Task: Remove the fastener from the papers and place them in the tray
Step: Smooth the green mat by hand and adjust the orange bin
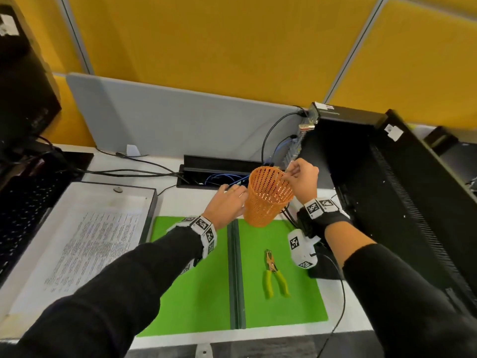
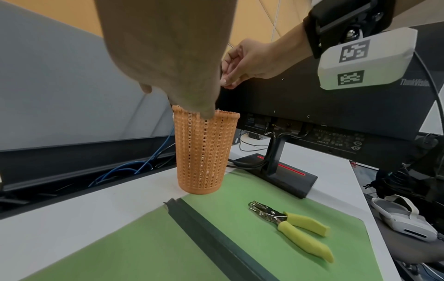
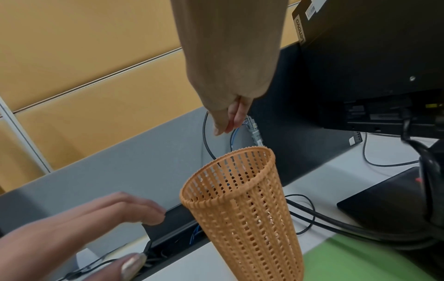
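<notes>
The printed papers [image 1: 98, 244] lie flat in the white tray [image 1: 139, 193] at the left. An orange mesh cup [image 1: 268, 200] stands upright at the far edge of the green mat [image 1: 193, 280]. My right hand [image 1: 296, 174] hovers over the cup's rim with thumb and fingers pinched together, and a thin pale sliver of the fastener shows at the fingertips [image 3: 228, 121]. Left of the cup, my left hand [image 1: 227, 201] hangs with relaxed fingers and holds nothing. In the right wrist view it [image 3: 120, 207] is clear of the cup [image 3: 242, 205].
Pliers-like remover with yellow-green handles [image 1: 275, 273] lies on the mat's right half. A black monitor [image 1: 387, 189] and its stand [image 2: 276, 171] crowd the right side. An open cable trough [image 1: 214, 171] runs behind the cup. A keyboard [image 1: 23, 202] sits far left.
</notes>
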The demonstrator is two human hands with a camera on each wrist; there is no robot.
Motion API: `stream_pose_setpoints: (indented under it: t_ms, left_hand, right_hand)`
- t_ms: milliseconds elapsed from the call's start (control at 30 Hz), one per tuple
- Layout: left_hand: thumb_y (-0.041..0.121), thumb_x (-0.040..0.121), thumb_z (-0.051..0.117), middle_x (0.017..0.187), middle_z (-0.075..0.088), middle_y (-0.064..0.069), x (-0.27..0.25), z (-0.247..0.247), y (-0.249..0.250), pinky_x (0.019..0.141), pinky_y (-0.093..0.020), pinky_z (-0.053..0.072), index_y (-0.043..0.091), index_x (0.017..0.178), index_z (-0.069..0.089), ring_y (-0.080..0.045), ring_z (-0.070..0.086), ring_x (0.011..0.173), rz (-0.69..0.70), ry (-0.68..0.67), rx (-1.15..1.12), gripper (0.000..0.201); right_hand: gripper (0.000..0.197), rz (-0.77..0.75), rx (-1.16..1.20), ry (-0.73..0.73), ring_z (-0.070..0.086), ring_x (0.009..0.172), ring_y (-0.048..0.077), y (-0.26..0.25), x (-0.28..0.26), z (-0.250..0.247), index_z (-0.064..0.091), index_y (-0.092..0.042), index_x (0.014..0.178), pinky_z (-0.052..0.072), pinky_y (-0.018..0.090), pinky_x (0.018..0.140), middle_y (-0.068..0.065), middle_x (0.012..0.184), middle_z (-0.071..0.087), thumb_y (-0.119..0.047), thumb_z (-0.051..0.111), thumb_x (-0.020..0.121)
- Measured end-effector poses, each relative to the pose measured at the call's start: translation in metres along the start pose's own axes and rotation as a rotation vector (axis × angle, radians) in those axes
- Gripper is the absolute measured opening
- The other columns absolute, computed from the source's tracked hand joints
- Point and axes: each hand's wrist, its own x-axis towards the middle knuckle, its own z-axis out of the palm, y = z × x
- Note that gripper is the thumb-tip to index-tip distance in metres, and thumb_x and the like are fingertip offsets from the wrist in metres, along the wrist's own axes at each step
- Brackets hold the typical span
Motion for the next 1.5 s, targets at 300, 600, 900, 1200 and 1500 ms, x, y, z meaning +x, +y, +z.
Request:
stream_pose_setpoints:
  t_ms: [300,600,900,1200,1500]
  left_hand:
    - [0.035,0.098,0.04,0.136,0.046,-0.001,-0.02,0.014,-0.007,0.106,-0.038,0.029,0.015,0.131,0.044,-0.02,0.042,0.126,-0.042,-0.055,-0.019,0.039]
    - [0.041,0.099,0.035,0.151,0.03,-0.007,-0.131,0.082,-0.004,0.116,-0.043,0.019,0.011,0.144,0.027,-0.021,0.031,0.139,-0.269,-0.323,-0.187,0.055]
    - [0.05,0.095,0.039,0.16,-0.002,-0.001,-0.232,0.117,-0.005,0.119,-0.039,0.007,0.014,0.15,0.007,-0.019,0.003,0.147,-0.384,-0.435,-0.317,0.074]
    - [0.049,0.093,0.042,0.159,-0.01,-0.008,-0.234,0.124,0.004,0.119,-0.045,0.003,0.009,0.15,-0.005,-0.026,-0.007,0.146,-0.378,-0.53,-0.253,0.084]
    - [0.059,0.081,0.053,0.156,0.022,-0.009,-0.238,0.133,0.007,0.114,-0.046,0.024,0.008,0.148,0.019,-0.028,0.021,0.144,-0.428,-0.539,-0.177,0.091]
  right_hand:
    - [0.019,0.0,0.038,-0.052,0.059,0.063,0.017,0.001,-0.001,0.015,0.064,-0.002,0.085,0.051,0.012,0.072,0.015,0.075,0.064,0.003,0.046,0.087]
    - [0.003,-0.308,0.057,-0.421,0.055,0.067,0.015,-0.05,-0.063,0.12,0.067,-0.007,0.079,0.04,0.018,0.061,0.008,0.075,0.065,-0.005,0.065,0.081]
    - [0.012,-0.484,0.026,-0.86,0.061,0.074,0.023,-0.055,-0.153,0.231,0.071,-0.005,0.092,0.051,0.036,0.072,0.013,0.089,0.065,-0.006,0.063,0.084]
    - [0.016,-0.575,0.075,-0.986,0.061,0.08,0.024,-0.064,-0.188,0.27,0.071,-0.007,0.094,0.052,0.039,0.076,0.012,0.09,0.063,-0.004,0.068,0.079]
    - [0.008,-0.633,0.085,-0.972,0.06,0.079,0.023,-0.071,-0.191,0.278,0.071,-0.003,0.084,0.05,0.037,0.072,0.011,0.088,0.064,-0.007,0.07,0.078]
